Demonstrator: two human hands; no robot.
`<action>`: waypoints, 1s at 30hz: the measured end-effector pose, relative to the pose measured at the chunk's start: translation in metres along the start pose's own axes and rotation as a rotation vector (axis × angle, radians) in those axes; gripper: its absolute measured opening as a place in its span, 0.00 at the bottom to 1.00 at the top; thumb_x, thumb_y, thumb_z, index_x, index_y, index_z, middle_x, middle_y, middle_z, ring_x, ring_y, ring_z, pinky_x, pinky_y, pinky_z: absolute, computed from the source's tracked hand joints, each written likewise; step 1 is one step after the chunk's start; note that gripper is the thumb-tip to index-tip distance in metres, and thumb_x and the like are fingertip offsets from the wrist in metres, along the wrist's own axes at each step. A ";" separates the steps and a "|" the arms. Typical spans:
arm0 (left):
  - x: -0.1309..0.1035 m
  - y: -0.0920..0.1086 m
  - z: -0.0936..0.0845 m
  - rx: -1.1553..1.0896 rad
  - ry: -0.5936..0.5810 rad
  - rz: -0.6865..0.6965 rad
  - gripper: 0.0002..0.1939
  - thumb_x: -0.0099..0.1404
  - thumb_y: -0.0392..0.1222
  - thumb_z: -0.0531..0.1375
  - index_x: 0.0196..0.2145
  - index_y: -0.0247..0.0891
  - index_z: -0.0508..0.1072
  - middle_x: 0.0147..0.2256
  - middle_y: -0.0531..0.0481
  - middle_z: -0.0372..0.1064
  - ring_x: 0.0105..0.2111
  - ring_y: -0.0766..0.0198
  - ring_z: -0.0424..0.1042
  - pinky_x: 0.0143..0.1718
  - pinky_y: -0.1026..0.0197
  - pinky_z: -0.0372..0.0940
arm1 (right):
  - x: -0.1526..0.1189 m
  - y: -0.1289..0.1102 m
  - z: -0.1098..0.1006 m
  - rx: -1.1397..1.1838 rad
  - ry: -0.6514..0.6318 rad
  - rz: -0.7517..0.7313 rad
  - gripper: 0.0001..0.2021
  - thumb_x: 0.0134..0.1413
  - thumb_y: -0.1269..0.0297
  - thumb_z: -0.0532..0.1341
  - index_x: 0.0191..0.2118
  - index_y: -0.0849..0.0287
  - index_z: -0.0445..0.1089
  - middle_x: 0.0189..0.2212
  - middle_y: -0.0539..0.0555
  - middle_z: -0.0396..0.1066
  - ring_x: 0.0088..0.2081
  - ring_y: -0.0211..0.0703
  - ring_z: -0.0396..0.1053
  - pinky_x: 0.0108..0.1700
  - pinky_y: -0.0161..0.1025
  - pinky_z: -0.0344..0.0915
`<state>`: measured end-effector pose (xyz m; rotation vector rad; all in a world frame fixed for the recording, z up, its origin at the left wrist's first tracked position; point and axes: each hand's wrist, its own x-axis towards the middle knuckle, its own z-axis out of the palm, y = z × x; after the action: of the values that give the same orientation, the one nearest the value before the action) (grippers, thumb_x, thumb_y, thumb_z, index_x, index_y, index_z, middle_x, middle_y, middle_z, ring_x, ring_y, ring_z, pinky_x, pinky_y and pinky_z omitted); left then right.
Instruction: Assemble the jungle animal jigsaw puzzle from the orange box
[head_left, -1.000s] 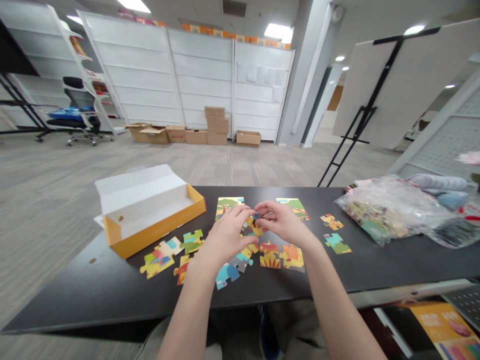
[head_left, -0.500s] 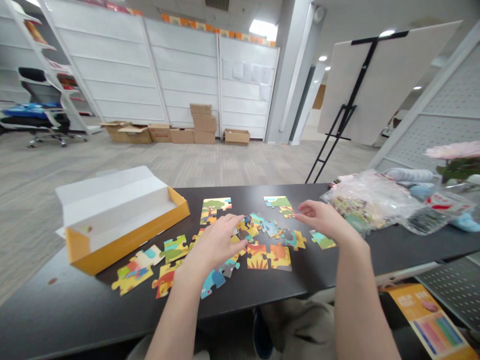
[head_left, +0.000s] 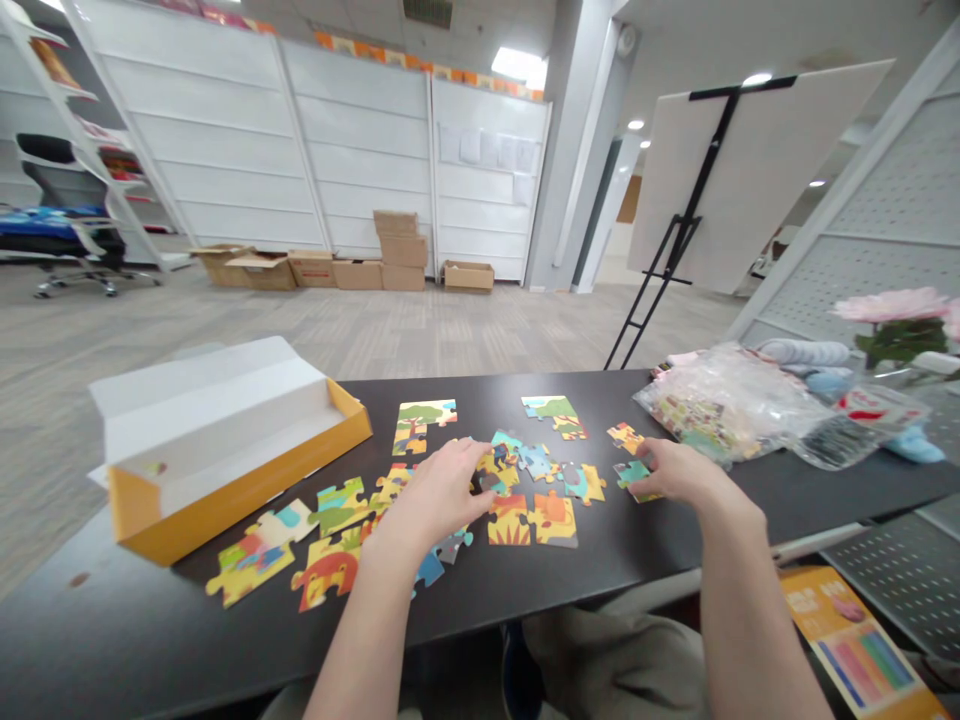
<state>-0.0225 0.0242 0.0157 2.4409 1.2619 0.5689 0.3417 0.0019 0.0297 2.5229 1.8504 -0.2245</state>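
My right hand (head_left: 679,475) is at a green and teal puzzle piece (head_left: 630,472) on the black table, its curled fingers and thumb at the piece's right side. Just beyond lies a small orange and yellow puzzle piece (head_left: 624,436). My left hand (head_left: 442,490) hovers low over the pile with thumb and fingers apart, beside a yellow and dark blue puzzle piece (head_left: 501,466); it hides some pieces underneath. Joined tree pieces (head_left: 427,412) lie at the back left, and a joined green corner (head_left: 555,408) at the back right. Two orange pieces (head_left: 553,515) lie in front.
An open yellow box (head_left: 247,505) with a white inside stands on the left of the table (head_left: 585,580). Clear plastic bags (head_left: 739,400) with things in them lie at the right, near pink flowers (head_left: 892,305). More puzzle pieces (head_left: 326,570) lie beside the box.
My right hand has moved from the back right corner pieces toward me and right, onto the green and teal piece. The small orange and yellow piece now shows. My left hand has hardly moved.
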 end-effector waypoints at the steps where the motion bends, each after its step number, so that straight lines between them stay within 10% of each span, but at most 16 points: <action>1: 0.000 0.000 0.001 -0.003 -0.012 0.002 0.27 0.61 0.42 0.63 0.58 0.40 0.71 0.55 0.41 0.72 0.57 0.47 0.70 0.59 0.47 0.65 | -0.001 0.000 -0.001 0.006 -0.012 -0.009 0.26 0.36 0.58 0.71 0.47 0.57 0.75 0.40 0.60 0.79 0.40 0.55 0.77 0.34 0.40 0.65; 11: -0.001 0.002 0.000 -0.016 -0.113 -0.037 0.26 0.59 0.42 0.63 0.55 0.38 0.73 0.54 0.41 0.73 0.56 0.48 0.70 0.58 0.48 0.65 | 0.000 0.002 -0.001 0.124 -0.159 -0.057 0.31 0.36 0.65 0.69 0.53 0.62 0.70 0.40 0.58 0.79 0.38 0.50 0.77 0.34 0.36 0.65; 19: -0.002 0.002 -0.005 -0.005 -0.145 -0.043 0.26 0.57 0.44 0.65 0.54 0.39 0.74 0.53 0.42 0.73 0.55 0.47 0.70 0.57 0.50 0.65 | -0.001 0.012 -0.003 0.191 -0.024 -0.102 0.20 0.30 0.61 0.73 0.34 0.58 0.72 0.32 0.55 0.77 0.32 0.49 0.74 0.30 0.37 0.65; 30: -0.005 0.006 -0.011 -0.003 -0.213 -0.055 0.28 0.54 0.47 0.68 0.53 0.39 0.77 0.51 0.43 0.73 0.54 0.47 0.69 0.57 0.49 0.64 | 0.000 -0.015 -0.020 0.724 0.036 -0.318 0.18 0.49 0.50 0.64 0.41 0.58 0.72 0.33 0.57 0.77 0.33 0.46 0.75 0.31 0.37 0.69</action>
<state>-0.0264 0.0177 0.0274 2.3822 1.2348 0.2869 0.3295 0.0082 0.0505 2.5733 2.5381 -1.0267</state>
